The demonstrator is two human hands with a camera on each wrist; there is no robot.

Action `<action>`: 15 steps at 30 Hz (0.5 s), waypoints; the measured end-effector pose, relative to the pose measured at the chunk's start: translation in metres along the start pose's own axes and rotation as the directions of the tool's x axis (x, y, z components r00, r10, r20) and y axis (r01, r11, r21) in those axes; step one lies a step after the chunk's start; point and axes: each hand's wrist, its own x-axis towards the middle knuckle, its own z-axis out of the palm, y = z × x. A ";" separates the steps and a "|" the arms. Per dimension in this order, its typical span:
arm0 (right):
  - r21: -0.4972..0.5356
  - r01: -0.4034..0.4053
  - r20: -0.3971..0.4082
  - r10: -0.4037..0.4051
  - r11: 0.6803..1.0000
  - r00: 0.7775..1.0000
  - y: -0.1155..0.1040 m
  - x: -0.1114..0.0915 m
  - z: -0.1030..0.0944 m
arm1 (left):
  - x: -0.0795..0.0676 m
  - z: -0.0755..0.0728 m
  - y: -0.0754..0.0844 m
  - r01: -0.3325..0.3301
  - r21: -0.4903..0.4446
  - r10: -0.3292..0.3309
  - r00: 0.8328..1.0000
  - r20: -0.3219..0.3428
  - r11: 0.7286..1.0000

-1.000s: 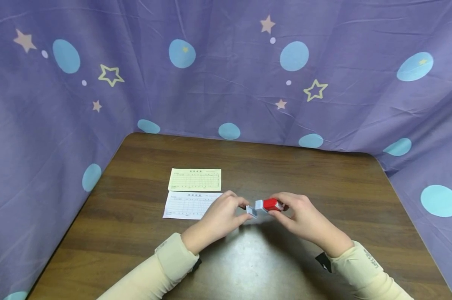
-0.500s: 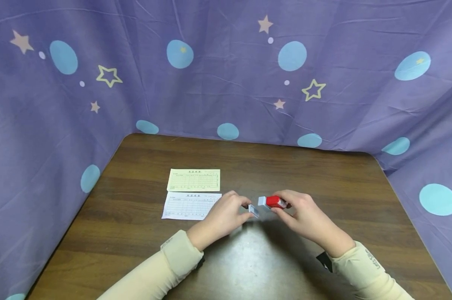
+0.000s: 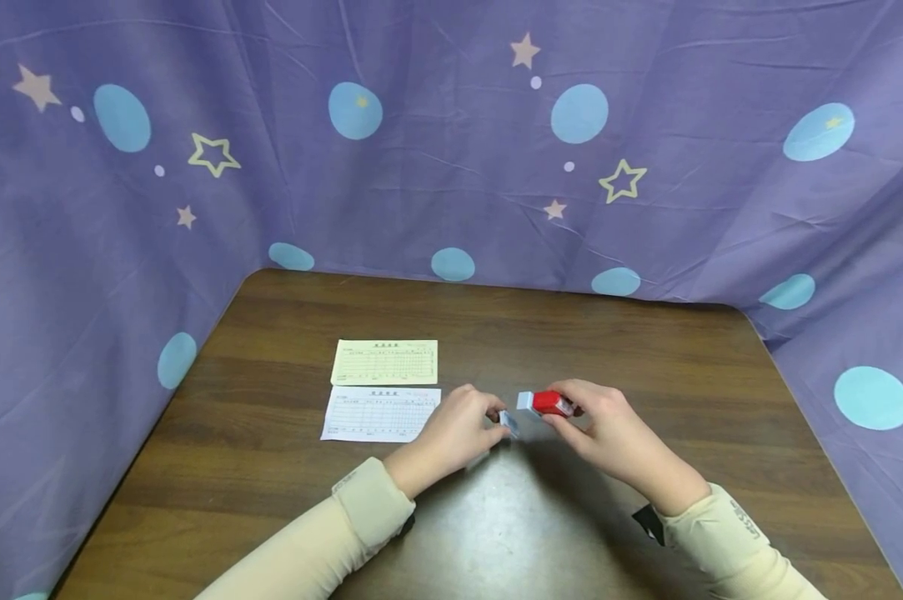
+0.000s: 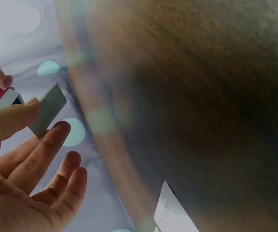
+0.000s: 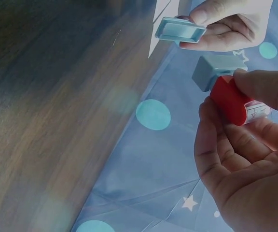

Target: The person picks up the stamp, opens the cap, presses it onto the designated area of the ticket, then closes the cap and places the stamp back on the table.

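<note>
My right hand [image 3: 609, 429] grips a self-inking stamp [image 3: 552, 403] by its red body, thumb on one side and fingers on the other. The stamp's pale blue-grey end points toward my left hand [image 3: 451, 429]. Between thumb and fingertips, the left hand pinches a small pale rectangular cap [image 5: 180, 30], its hollow side showing in the right wrist view. Cap and stamp are apart, with a narrow gap between them. In the left wrist view the flat back of the cap [image 4: 48, 111] shows, and the left hand's other fingers are spread loosely.
A yellow printed form [image 3: 385, 362] lies on the wooden table [image 3: 286, 317], left of the hands. Below it is a white printed form [image 3: 376, 414], its right edge partly behind the left hand. A purple patterned curtain [image 3: 436, 183] surrounds the table's back and sides.
The stamp and cap have drawn slightly apart since the first frame. The left hand has shifted a little right and turned the cap, while the right hand has barely moved.
</note>
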 end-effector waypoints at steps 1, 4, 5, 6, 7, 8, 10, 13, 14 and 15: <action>-0.001 0.000 0.000 0.000 1.000 1.000 0.000 0.000 0.000 | 0.000 0.001 0.000 0.002 0.006 -0.002 1.000 0.004 1.000; -0.004 -0.002 -0.003 0.002 1.000 1.000 0.001 -0.001 0.001 | 0.001 0.005 -0.001 0.001 0.018 -0.001 1.000 0.016 1.000; -0.005 -0.003 -0.005 0.002 1.000 1.000 0.001 -0.001 0.001 | 0.001 0.005 -0.001 0.000 0.020 -0.001 1.000 0.020 1.000; -0.006 -0.003 -0.006 0.003 1.000 1.000 0.001 -0.001 0.001 | 0.001 0.006 -0.001 0.000 0.020 0.000 1.000 0.022 1.000; -0.005 -0.004 -0.006 0.004 1.000 1.000 0.001 -0.001 0.001 | 0.002 0.007 -0.001 -0.001 0.025 0.001 1.000 0.024 1.000; -0.004 -0.004 -0.005 0.004 1.000 1.000 0.001 -0.001 0.001 | 0.002 0.008 -0.001 -0.003 0.028 0.003 1.000 0.025 1.000; -0.002 -0.006 -0.004 0.006 1.000 1.000 0.001 -0.001 0.001 | 0.002 0.010 -0.001 -0.004 0.040 0.003 1.000 0.026 0.999; 0.001 -0.008 -0.003 0.008 1.000 1.000 0.001 -0.001 0.001 | 0.002 0.012 -0.002 -0.005 0.063 0.003 1.000 0.029 0.998; 0.002 -0.009 -0.002 0.009 1.000 1.000 0.001 -0.001 0.001 | 0.002 0.013 -0.002 -0.006 0.072 0.004 1.000 0.031 0.997; 0.003 -0.011 -0.002 0.011 1.000 1.000 0.001 -0.002 0.001 | 0.002 0.014 -0.002 -0.008 0.079 0.005 0.999 0.032 0.997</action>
